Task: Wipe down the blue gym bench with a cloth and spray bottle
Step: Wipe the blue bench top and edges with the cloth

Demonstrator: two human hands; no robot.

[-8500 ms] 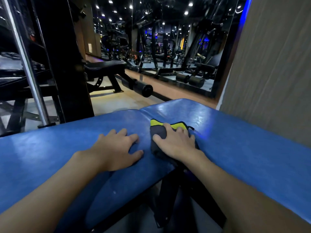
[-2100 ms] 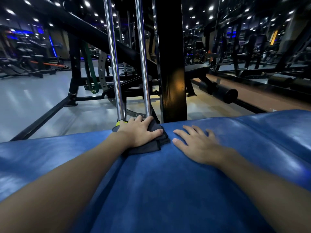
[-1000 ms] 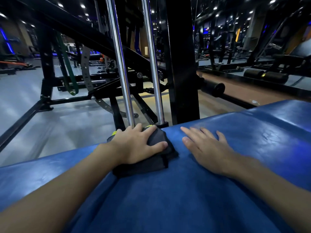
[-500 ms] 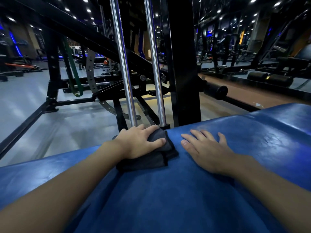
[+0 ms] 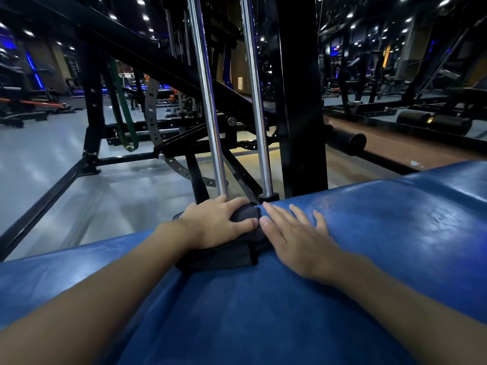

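Bench: the blue padded bench (image 5: pixel 369 246) fills the lower half of the view, and its vinyl shows a patchy sheen on the right.
Cloth: the dark grey cloth (image 5: pixel 226 256) lies folded on the bench at the far edge, near the middle of the view. Its near fold sticks out below the palm that covers it.
Left hand: the left hand (image 5: pixel 216 225) is on top of the cloth. The fingers are curled over its bunched far side and the thumb is pressed against its right side, so the cloth is held.
Right hand: the right hand (image 5: pixel 295 238) lies palm down on the bare vinyl just right of the cloth. The fingers are straight and slightly spread, holding nothing, and the thumb edge touches the cloth.
Thumbs: the two tips nearly meet.
Behind the bench: two chrome guide rods (image 5: pixel 208 101) rise just beyond the left hand, with a black upright post (image 5: pixel 300 101) to their right.
Further back: a green resistance band (image 5: pixel 123 111) hangs on a black frame, and a black foam roller pad (image 5: pixel 347 140) is on the right.
Floor: the grey gym floor (image 5: pixel 52 167) reflects the ceiling lights.
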